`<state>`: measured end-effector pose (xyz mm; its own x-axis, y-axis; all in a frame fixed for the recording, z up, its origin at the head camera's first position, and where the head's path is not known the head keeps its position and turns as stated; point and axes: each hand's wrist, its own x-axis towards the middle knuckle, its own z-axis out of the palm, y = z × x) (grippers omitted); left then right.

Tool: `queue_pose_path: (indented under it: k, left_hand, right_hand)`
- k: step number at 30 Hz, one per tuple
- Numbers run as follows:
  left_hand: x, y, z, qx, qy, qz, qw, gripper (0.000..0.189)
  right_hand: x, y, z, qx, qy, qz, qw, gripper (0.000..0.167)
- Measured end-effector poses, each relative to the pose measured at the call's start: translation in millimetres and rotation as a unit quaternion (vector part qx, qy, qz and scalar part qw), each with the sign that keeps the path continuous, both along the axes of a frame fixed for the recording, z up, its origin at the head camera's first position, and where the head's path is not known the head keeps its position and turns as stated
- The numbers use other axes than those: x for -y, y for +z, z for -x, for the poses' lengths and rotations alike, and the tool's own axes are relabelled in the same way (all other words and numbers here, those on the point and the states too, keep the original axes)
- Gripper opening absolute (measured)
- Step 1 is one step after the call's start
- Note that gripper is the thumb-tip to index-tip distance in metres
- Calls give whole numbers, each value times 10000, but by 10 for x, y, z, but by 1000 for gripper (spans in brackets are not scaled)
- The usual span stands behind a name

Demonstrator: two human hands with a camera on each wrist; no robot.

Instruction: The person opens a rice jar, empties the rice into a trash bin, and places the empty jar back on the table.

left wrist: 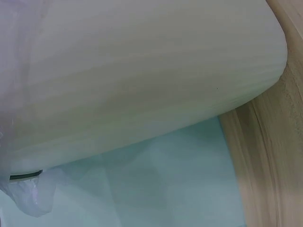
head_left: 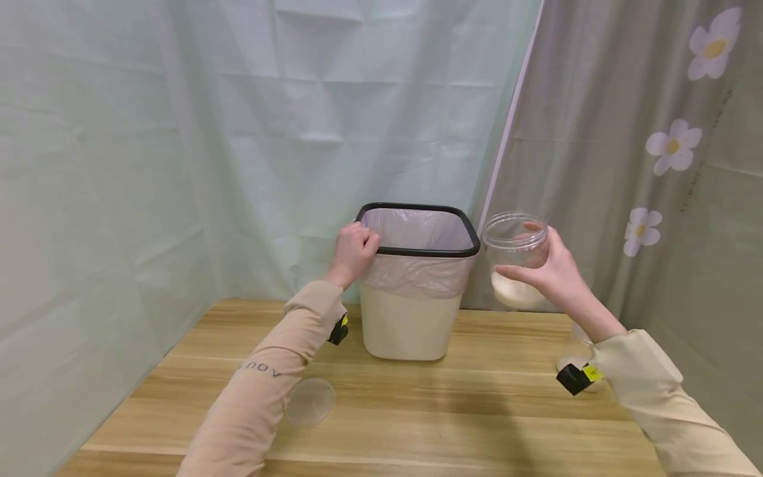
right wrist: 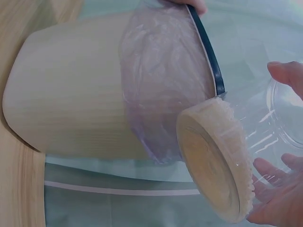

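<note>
A cream trash bin (head_left: 408, 324) stands on the wooden table, lined with a translucent plastic bag (head_left: 423, 277) under a black rim ring (head_left: 429, 252). My left hand (head_left: 354, 252) grips the rim at the bin's left front corner; only the bin's side shows in the left wrist view. In my right hand (head_left: 551, 270) is a lidless clear jar (head_left: 503, 255), held around its side just right of the bin, at rim height. Pale, fine-looking contents (right wrist: 208, 165) lie in the jar's bottom, seen through the base in the right wrist view.
A round translucent lid (head_left: 310, 402) lies on the table (head_left: 417, 417) by the left forearm. Partly hidden behind the right wrist stands another clear container (head_left: 573, 349) with pale contents. Curtains (head_left: 334, 159) hang close behind the table and at both sides.
</note>
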<state>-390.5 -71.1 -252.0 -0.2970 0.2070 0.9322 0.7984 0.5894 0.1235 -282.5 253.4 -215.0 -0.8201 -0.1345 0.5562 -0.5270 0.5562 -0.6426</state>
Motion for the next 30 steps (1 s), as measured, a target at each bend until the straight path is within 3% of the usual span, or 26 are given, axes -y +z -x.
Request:
queue_pose_path:
  k: [4,14,30]
  left_hand:
    - [-19,17,-3,33,53,0,10000,38]
    - [-33,22,-32,538,-13,-13,9986,43]
    - [-53,87,-59,385,44,127,9992,43]
  right_hand:
    - [-13,34,25,-24,-28,-49,10000,84]
    - [-20,134,120,109,-19,-62,9999,85]
    - [-27,348,354,40,-360,-279,9990,90]
